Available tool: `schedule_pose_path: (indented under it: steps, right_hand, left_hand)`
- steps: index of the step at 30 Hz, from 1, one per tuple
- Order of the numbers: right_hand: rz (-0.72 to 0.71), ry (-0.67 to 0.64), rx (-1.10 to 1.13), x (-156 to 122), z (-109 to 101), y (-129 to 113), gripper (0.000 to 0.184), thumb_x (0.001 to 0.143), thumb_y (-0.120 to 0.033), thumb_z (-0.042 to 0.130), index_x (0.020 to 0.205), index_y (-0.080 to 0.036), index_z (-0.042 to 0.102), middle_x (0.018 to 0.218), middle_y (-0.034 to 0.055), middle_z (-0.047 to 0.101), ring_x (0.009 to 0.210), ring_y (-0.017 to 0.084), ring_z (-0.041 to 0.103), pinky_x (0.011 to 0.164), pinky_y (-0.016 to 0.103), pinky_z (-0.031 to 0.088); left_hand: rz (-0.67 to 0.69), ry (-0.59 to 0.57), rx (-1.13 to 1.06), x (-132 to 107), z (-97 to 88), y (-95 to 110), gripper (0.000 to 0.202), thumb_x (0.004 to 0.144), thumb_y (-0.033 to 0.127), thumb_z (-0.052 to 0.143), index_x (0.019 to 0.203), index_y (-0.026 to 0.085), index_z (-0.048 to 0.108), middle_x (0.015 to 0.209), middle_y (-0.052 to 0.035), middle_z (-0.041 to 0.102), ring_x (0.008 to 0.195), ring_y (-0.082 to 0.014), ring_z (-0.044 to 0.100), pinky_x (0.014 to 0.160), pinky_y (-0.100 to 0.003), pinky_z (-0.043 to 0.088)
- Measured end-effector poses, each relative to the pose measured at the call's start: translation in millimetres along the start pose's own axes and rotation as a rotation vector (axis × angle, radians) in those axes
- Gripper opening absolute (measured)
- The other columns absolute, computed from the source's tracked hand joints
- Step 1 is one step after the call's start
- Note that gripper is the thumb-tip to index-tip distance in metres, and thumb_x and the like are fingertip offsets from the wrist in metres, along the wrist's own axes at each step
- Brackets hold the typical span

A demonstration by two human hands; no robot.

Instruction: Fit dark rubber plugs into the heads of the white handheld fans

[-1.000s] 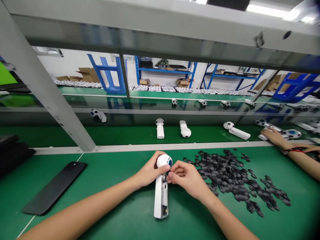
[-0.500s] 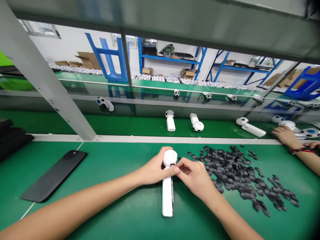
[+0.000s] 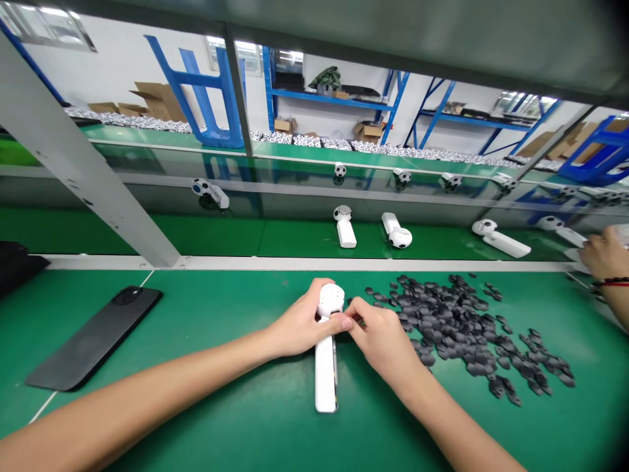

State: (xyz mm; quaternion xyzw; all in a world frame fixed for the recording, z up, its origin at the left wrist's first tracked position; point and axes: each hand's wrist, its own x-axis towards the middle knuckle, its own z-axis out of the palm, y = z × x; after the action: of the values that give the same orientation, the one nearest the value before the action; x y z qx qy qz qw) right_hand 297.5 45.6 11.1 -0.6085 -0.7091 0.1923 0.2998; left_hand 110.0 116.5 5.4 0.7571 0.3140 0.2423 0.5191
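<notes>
My left hand (image 3: pixel 297 328) is closed around the neck of a white handheld fan (image 3: pixel 325 377), its thumb lying across the front just under the round head. The fan's handle points toward me, and along its right side runs an open seam with inner parts showing. A dark slot shows at the lower edge of the head. My right hand (image 3: pixel 378 331) pinches close to that slot, fingertips against the left thumb. Whatever sits in this pinch is hidden. Right of it spreads a pile of small black plastic pieces (image 3: pixel 457 321).
A black smartphone (image 3: pixel 98 337) lies at left. Beyond the white rail (image 3: pixel 295 263), several football-patterned fans (image 3: pixel 346 233) lie on a green belt (image 3: pixel 295 239). A grey post (image 3: pixel 108 177) slants at left. Another person's hand (image 3: pixel 604 255) is at the far right.
The view has shifted slightly. Both my hands stay at the fan's neck with almost the same hold. The other person's hand has moved right, and the belt fans sit slightly further right.
</notes>
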Motion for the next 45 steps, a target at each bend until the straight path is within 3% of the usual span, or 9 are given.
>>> schedule_pose_path:
  steps: [6, 9, 14, 20, 28, 33, 36, 40, 45]
  right_hand:
    - [-0.061, -0.172, 0.067, 7.6, -26.7, 4.9, 0.022, 0.107, -0.032, 0.048, 0.097, -0.024, 0.066, 0.087, -0.0002, 0.073, 0.075, 0.017, 0.066, 0.067, 0.026, 0.043]
    - [0.042, -0.155, 0.029, 10.6, -58.4, 18.7, 0.032, 0.11, -0.04, 0.04, 0.108, -0.026, 0.07, 0.093, 0.0008, 0.076, 0.078, 0.018, 0.069, 0.071, 0.027, 0.046]
    - [0.184, -0.177, -0.196, 8.9, -95.5, 45.3, 0.026, 0.103, -0.039, 0.052, 0.1, -0.027, 0.075, 0.089, 0.0021, 0.077, 0.073, 0.02, 0.067, 0.065, 0.029, 0.043]
    - [0.207, -0.379, -0.161, 2.5, -91.9, 51.7, 0.014, 0.092, -0.038, 0.068, 0.089, -0.026, 0.074, 0.081, -0.0002, 0.074, 0.07, 0.018, 0.065, 0.06, 0.027, 0.042]
    - [0.303, -0.374, -0.209, 1.9, -79.9, 50.3, 0.014, 0.085, -0.031, 0.069, 0.074, -0.022, 0.07, 0.072, 0.0006, 0.072, 0.064, 0.016, 0.063, 0.053, 0.025, 0.039]
    - [0.305, -0.264, -0.265, 1.6, -77.2, 42.2, 0.014, 0.079, -0.017, 0.064, 0.065, -0.021, 0.065, 0.062, 0.0007, 0.069, 0.057, 0.017, 0.062, 0.052, 0.027, 0.039]
    - [0.264, -0.211, 0.021, 0.9, -76.2, 22.3, 0.015, 0.086, -0.022, 0.064, 0.074, -0.021, 0.072, 0.068, 0.003, 0.075, 0.066, 0.02, 0.071, 0.061, 0.028, 0.051]
    - [0.232, -0.184, 0.644, -3.6, -63.8, -14.4, 0.023, 0.088, -0.042, 0.075, 0.09, -0.019, 0.076, 0.081, 0.0061, 0.08, 0.079, 0.024, 0.078, 0.072, 0.032, 0.062]
    - [0.185, -0.044, 0.914, -10.1, -34.0, -35.6, 0.028, 0.088, -0.045, 0.079, 0.085, -0.019, 0.072, 0.076, 0.0036, 0.078, 0.069, 0.018, 0.075, 0.061, 0.025, 0.06]
  left_hand:
    - [-0.041, -0.044, -0.101, 4.8, -5.5, -4.3, 0.065, 0.09, 0.051, 0.072, 0.139, 0.023, 0.041, 0.105, -0.0016, 0.057, 0.084, -0.0165, 0.051, 0.075, -0.029, 0.045]
    - [-0.063, -0.039, -0.198, 6.9, -8.7, -5.5, 0.058, 0.087, 0.046, 0.077, 0.133, 0.022, 0.05, 0.101, -0.0004, 0.057, 0.082, -0.0157, 0.051, 0.074, -0.028, 0.045]
    - [-0.063, -0.063, -0.292, 5.3, -11.9, -1.4, 0.048, 0.085, 0.042, 0.08, 0.123, 0.022, 0.058, 0.1, -0.0003, 0.059, 0.085, -0.0168, 0.054, 0.075, -0.028, 0.044]
    - [-0.087, -0.087, -0.269, 2.4, -12.3, -3.7, 0.057, 0.084, 0.043, 0.081, 0.132, 0.025, 0.056, 0.104, -0.0007, 0.06, 0.087, -0.0169, 0.055, 0.076, -0.028, 0.046]
    - [-0.093, 0.004, -0.268, 2.3, -7.2, 1.0, 0.053, 0.079, 0.04, 0.085, 0.124, 0.025, 0.061, 0.102, -0.0007, 0.061, 0.086, -0.0167, 0.057, 0.076, -0.028, 0.047]
    - [-0.251, 0.068, -0.497, -7.1, 2.2, 21.8, 0.064, 0.087, 0.038, 0.077, 0.141, 0.03, 0.043, 0.104, -0.0029, 0.064, 0.076, -0.0179, 0.066, 0.076, -0.036, 0.054]
    - [-0.189, 0.11, -0.496, -16.3, 3.6, 35.8, 0.066, 0.09, 0.036, 0.073, 0.144, 0.03, 0.035, 0.097, -0.0006, 0.061, 0.074, -0.0167, 0.064, 0.075, -0.035, 0.054]
    - [0.021, 0.224, -0.172, -27.2, 1.8, 52.4, 0.061, 0.091, 0.034, 0.072, 0.142, 0.03, 0.039, 0.1, -0.0013, 0.058, 0.083, -0.0178, 0.059, 0.076, -0.031, 0.05]
    - [0.155, 0.257, 0.018, -35.5, 5.2, 58.5, 0.055, 0.092, 0.02, 0.063, 0.142, 0.03, 0.04, 0.111, -0.0057, 0.058, 0.09, -0.0197, 0.062, 0.08, -0.033, 0.051]
